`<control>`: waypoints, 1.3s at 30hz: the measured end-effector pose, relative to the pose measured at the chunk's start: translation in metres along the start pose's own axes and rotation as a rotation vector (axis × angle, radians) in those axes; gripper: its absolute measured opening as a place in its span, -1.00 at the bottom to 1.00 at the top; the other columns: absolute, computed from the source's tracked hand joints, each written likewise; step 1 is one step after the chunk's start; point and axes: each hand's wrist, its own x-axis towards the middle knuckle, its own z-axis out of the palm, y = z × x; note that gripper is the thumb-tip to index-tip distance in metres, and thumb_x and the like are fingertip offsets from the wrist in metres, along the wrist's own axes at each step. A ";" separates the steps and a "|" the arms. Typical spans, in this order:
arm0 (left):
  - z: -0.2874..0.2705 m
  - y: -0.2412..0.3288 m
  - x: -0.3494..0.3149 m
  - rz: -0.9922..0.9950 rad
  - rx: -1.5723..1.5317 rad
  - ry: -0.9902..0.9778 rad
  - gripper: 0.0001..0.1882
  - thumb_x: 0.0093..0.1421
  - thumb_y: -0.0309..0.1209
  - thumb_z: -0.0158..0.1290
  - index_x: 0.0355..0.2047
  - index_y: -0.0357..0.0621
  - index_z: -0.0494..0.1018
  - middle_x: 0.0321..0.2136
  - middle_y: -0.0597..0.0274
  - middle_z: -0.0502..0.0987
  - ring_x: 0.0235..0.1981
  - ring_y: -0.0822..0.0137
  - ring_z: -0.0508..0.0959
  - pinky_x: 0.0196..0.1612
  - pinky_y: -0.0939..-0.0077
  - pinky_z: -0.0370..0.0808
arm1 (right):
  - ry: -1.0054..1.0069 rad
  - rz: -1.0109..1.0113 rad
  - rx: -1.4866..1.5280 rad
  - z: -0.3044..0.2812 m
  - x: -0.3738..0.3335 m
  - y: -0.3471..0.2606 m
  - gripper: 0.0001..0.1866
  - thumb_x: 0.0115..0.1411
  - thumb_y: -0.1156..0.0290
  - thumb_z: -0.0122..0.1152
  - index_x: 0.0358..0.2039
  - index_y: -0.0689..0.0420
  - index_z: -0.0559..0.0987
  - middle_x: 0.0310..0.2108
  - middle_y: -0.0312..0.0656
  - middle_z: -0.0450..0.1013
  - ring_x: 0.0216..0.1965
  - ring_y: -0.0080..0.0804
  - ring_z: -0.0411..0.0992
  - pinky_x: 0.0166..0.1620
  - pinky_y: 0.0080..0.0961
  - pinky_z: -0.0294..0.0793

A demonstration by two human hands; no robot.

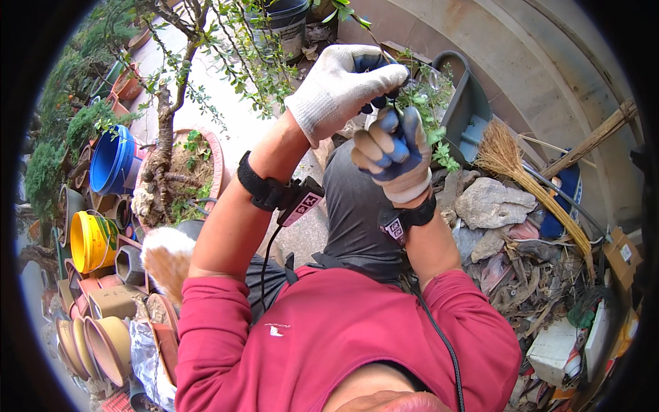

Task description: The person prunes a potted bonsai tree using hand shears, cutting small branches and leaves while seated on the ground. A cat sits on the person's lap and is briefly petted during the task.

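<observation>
Both my hands wear white knit gloves with blue-coated palms, raised close together in front of my knees. My left hand [347,89] is closed, its thumb and fingers pinched round a thin dark strand [375,38] that runs up toward a leafy sprig. I cannot make out whether the strand is a stem or a wire. Just below, my right hand [397,154] has its fingers curled, with thumb and forefinger pointing up at the strand's lower part. The exact grip there is partly hidden. Small green leafy growth [432,103] shows behind the gloves.
A potted tree [165,130] with a thick trunk stands left, near blue [113,161] and yellow [93,242] buckets and stacked pots [106,347]. An orange-and-white furry animal [168,257] is by my left arm. Right lie a straw broom [508,154], a grey dustpan [470,117], rocks [493,202] and debris.
</observation>
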 end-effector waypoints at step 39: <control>0.006 -0.010 0.001 0.036 0.256 0.142 -0.67 0.31 -0.25 0.16 -0.38 -0.34 0.60 -0.56 0.32 0.58 -0.50 0.59 0.52 -0.41 0.59 0.49 | 0.641 0.380 -1.294 0.075 0.016 -0.071 -0.86 0.25 0.49 0.22 -0.22 0.26 0.61 -0.39 -0.30 0.54 -0.36 -0.59 0.49 -0.25 -0.58 0.47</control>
